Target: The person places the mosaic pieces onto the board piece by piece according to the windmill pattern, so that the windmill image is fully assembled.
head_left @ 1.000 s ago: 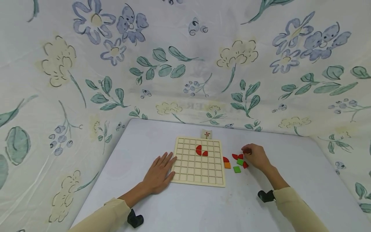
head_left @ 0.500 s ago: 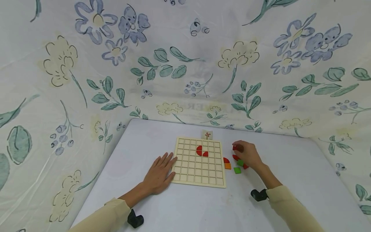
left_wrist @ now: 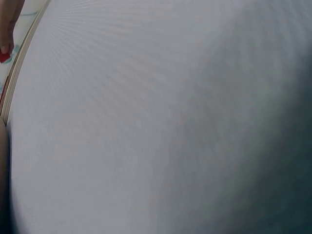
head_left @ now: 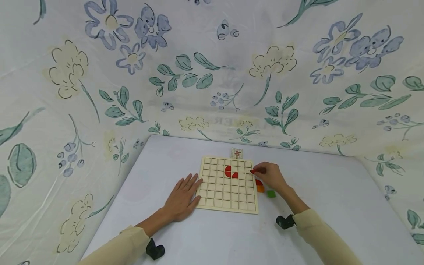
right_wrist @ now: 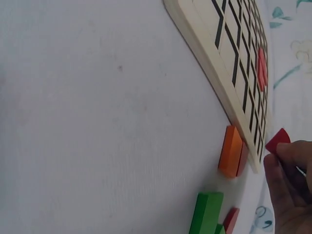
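A square wooden grid board (head_left: 218, 195) lies on the white table, with several red quarter-circle pieces (head_left: 228, 171) set in cells near its upper middle. My left hand (head_left: 181, 198) lies flat, fingers spread, its fingertips touching the board's left edge. Between thumb and fingers my right hand (head_left: 272, 177) pinches a red quarter-circle piece (right_wrist: 279, 140), held just over the board's right edge. Under that hand, beside the board, lie another red piece (head_left: 258, 182) and an orange block (head_left: 260, 189). A green square block (head_left: 271, 194) sits a little further right. More pieces are partly hidden behind the right hand.
A small pattern card (head_left: 236, 153) with a red figure on a grid stands at the board's far edge. Flower-print cloth (head_left: 205, 103) rises behind the white table (head_left: 159, 154). Dark wrist cameras (head_left: 155, 249) hang below both sleeves.
My right hand has moved left from the loose pieces to the board's right edge, carrying the red quarter-circle piece. My left hand has stayed in place.
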`<action>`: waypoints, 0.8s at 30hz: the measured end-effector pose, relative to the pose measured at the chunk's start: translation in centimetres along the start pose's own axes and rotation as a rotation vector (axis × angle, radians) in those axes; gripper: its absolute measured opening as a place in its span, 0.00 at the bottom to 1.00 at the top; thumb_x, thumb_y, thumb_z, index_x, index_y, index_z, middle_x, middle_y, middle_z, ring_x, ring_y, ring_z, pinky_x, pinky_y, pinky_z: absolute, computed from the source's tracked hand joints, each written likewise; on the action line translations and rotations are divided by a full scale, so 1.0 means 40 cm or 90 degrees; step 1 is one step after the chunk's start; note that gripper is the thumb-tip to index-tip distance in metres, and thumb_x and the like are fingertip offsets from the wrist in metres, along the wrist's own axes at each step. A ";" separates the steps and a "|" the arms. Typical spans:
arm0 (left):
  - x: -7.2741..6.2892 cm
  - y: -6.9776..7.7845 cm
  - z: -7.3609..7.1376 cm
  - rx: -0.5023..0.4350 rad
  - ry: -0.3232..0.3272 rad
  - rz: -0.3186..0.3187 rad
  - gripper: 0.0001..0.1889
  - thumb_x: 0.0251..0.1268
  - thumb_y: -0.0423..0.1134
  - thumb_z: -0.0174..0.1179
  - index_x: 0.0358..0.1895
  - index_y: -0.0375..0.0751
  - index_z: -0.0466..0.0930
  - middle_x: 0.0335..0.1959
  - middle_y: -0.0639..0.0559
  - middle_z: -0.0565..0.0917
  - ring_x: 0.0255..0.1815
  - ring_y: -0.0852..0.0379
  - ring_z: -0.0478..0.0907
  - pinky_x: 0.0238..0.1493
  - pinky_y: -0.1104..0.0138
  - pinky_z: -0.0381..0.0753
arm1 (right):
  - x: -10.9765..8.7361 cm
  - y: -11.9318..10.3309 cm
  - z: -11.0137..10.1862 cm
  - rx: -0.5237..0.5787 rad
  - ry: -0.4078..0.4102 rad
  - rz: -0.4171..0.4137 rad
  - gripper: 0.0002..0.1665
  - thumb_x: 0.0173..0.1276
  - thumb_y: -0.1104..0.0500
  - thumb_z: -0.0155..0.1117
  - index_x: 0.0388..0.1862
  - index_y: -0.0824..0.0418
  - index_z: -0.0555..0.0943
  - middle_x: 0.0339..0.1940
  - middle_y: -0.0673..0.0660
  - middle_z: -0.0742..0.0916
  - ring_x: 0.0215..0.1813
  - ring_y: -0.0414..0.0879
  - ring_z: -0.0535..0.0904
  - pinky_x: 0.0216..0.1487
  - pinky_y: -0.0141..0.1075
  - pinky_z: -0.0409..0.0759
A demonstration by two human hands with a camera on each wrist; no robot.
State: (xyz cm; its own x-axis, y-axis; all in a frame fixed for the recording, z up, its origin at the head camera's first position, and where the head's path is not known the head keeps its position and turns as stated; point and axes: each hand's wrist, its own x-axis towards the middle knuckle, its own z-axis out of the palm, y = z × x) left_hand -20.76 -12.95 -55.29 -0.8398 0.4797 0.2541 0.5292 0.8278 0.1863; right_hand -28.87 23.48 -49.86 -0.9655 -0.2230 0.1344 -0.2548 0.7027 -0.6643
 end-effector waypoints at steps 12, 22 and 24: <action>0.001 -0.001 -0.001 0.005 0.007 0.005 0.32 0.76 0.53 0.42 0.77 0.42 0.57 0.78 0.43 0.54 0.78 0.44 0.48 0.73 0.48 0.48 | 0.004 -0.042 0.047 0.048 0.039 0.002 0.06 0.63 0.63 0.71 0.37 0.65 0.86 0.33 0.55 0.86 0.31 0.47 0.80 0.29 0.36 0.80; 0.000 -0.003 0.002 0.006 0.002 0.003 0.32 0.76 0.53 0.41 0.77 0.43 0.56 0.78 0.43 0.54 0.78 0.44 0.47 0.74 0.49 0.47 | 0.009 -0.067 0.082 0.073 0.038 0.111 0.07 0.62 0.60 0.72 0.38 0.62 0.87 0.29 0.52 0.85 0.37 0.49 0.79 0.35 0.38 0.77; 0.001 -0.005 0.003 0.010 0.002 0.005 0.32 0.76 0.53 0.41 0.77 0.43 0.56 0.78 0.43 0.54 0.78 0.44 0.47 0.74 0.49 0.47 | 0.010 -0.067 0.088 0.055 0.032 0.113 0.07 0.62 0.59 0.72 0.36 0.61 0.88 0.28 0.51 0.85 0.37 0.48 0.79 0.35 0.37 0.76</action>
State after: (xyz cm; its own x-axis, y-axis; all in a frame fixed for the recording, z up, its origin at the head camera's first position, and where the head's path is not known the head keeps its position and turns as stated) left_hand -20.91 -13.05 -55.44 -0.8349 0.4856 0.2592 0.5342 0.8283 0.1688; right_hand -28.41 19.14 -50.60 -0.9969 -0.0650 0.0450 -0.0770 0.6671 -0.7410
